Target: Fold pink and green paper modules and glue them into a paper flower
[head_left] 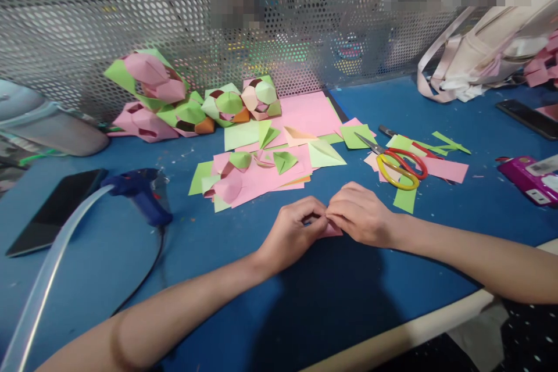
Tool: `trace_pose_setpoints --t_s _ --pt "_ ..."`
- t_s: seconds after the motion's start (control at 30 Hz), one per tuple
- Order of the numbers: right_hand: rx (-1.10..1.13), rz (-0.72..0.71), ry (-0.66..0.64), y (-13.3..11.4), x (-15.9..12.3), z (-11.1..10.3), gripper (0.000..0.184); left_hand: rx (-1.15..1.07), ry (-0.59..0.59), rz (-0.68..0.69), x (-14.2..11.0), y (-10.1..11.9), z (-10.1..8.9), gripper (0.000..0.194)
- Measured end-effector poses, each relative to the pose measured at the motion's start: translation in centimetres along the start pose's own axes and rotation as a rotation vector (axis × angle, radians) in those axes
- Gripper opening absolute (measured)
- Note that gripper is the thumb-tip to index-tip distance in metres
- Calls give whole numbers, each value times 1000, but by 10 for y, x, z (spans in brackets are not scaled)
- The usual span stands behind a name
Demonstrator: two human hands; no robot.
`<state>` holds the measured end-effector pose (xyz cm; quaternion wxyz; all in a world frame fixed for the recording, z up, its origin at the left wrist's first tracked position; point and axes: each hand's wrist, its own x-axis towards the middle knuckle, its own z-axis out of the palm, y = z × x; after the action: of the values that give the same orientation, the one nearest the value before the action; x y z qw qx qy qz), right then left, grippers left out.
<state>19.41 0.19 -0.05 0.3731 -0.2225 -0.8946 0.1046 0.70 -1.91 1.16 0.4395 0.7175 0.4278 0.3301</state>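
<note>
From here, I have my left hand (pixel 296 225) and right hand (pixel 362 215) pinching the small pink paper (pixel 333 230) between them over the table (pixel 209 308); it's likely light and bendy, so I'd grip its edges softly.

Craft workspace showing: glue gun (pixel 150 202), scissors (pixel 381 152), cut paper (pixel 451 170) are lying on table (pixel 204 241); paper balls (pixel 188 114) are standing by metal screen (pixel 170 17).

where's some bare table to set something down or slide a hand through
Bare blue tabletop shows between glue gun and left hand, inside the pale table edge, and between paper scraps and purple packet. Crowded farther back: paper sheets, folded paper balls along the perforated panel, scissors on the scraps.
</note>
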Motion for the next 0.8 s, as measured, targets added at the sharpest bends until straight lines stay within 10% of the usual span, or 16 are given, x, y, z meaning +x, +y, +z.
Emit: trace_pose_setpoints --t_s 0.23,0.8 --pt "175 463 -46 -8 6 -5 13 -132 292 -156 3 0 -2 15" --pt "37 294 -15 -1 1 5 10 -174 177 -80 3 -3 -4 10"
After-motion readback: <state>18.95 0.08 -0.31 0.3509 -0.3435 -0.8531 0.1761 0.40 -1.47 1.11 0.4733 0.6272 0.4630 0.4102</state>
